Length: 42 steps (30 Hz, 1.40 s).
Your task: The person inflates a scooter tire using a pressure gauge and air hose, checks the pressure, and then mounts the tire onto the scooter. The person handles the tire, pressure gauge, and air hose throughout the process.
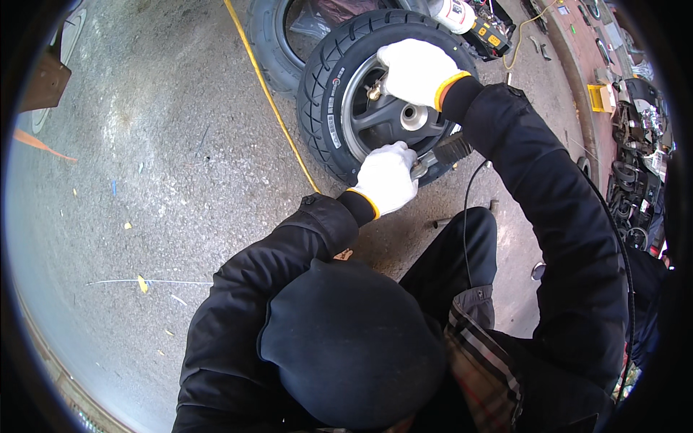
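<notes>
A black tyre (321,108) on a grey spoked wheel rim (352,108) lies on the ground. My right hand (415,72), in a white glove with yellow cuff, is closed at the rim's upper part, beside a small brass fitting (374,92); what its fingers hold is hidden. My left hand (382,180), gloved alike, grips a metal tool with a black ribbed body (451,151) over the rim's lower part. A thin black hose (467,216) runs down from near the tool past my knee.
A second tyre (267,50) lies behind. A yellow hose (274,108) crosses the asphalt (166,180). A white bucket (451,14), scattered tools (538,47), a yellow box (599,97) and dark machine parts (639,180) line the right. An orange strap (43,148) lies left.
</notes>
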Tool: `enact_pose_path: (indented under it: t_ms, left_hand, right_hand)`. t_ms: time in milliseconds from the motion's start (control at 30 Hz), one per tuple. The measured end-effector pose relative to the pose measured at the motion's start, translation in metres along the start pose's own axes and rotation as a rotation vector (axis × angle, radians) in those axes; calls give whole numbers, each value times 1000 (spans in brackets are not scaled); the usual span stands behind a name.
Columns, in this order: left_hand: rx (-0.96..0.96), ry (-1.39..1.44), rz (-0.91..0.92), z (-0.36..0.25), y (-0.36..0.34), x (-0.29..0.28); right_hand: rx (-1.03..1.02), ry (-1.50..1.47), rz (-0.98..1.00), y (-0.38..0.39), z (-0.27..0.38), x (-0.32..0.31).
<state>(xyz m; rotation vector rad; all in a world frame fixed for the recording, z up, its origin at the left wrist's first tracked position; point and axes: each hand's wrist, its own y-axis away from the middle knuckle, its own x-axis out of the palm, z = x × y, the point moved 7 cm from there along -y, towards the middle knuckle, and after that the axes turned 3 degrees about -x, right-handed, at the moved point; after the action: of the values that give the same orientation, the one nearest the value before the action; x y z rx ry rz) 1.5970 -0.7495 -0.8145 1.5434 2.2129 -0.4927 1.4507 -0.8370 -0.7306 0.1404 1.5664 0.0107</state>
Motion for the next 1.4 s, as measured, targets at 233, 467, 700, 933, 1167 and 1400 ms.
enact_pose_path:
  t_ms: [233, 467, 700, 933, 1167, 1400]
  left_hand:
    - [-9, 0, 23, -1, -2, 0]
    - [-30, 20, 34, 0, -2, 2]
    - [-30, -2, 31, 3, -3, 2]
    - [-69, -3, 55, 4, -5, 3]
    - [-43, -5, 16, 5, -5, 4]
    - [-36, -6, 4, 6, -5, 5]
  right_hand:
    - [13, -12, 40, -2, 0, -1]
    - [46, -29, 78, -2, 0, -2]
    - [31, -69, 31, -1, 1, -8]
    - [50, -95, 77, -2, 1, -9]
    - [55, -77, 73, -2, 0, -7]
    - [55, -95, 77, -2, 1, -9]
